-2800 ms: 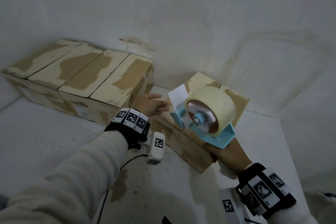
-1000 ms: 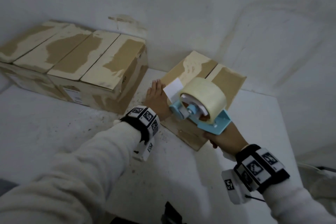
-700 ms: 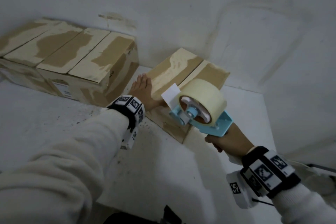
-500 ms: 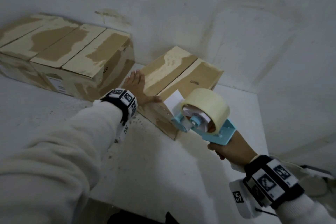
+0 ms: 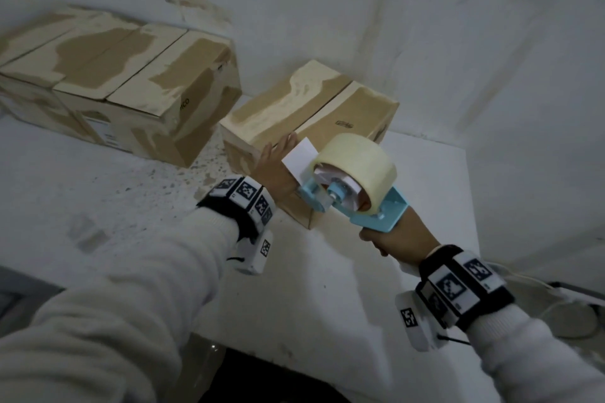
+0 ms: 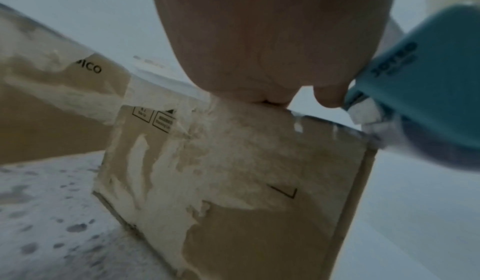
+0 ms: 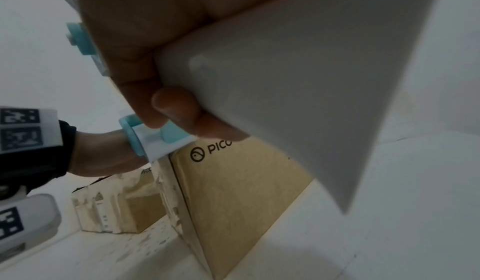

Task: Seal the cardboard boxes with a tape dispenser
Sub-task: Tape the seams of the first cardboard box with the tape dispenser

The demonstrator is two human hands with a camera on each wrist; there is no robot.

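Gripping the handle of the light-blue tape dispenser (image 5: pixel 357 196) with its cream tape roll, the right hand (image 5: pixel 397 239) holds it over the near end of the small brown cardboard box (image 5: pixel 294 114) at the worktop's (image 5: pixel 311 288) far edge; the left hand (image 5: pixel 273 170) lies flat on the box top, fingers straight and pressing it

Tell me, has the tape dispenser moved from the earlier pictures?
Yes. The tape dispenser has drawn back from over the small box to its near corner.
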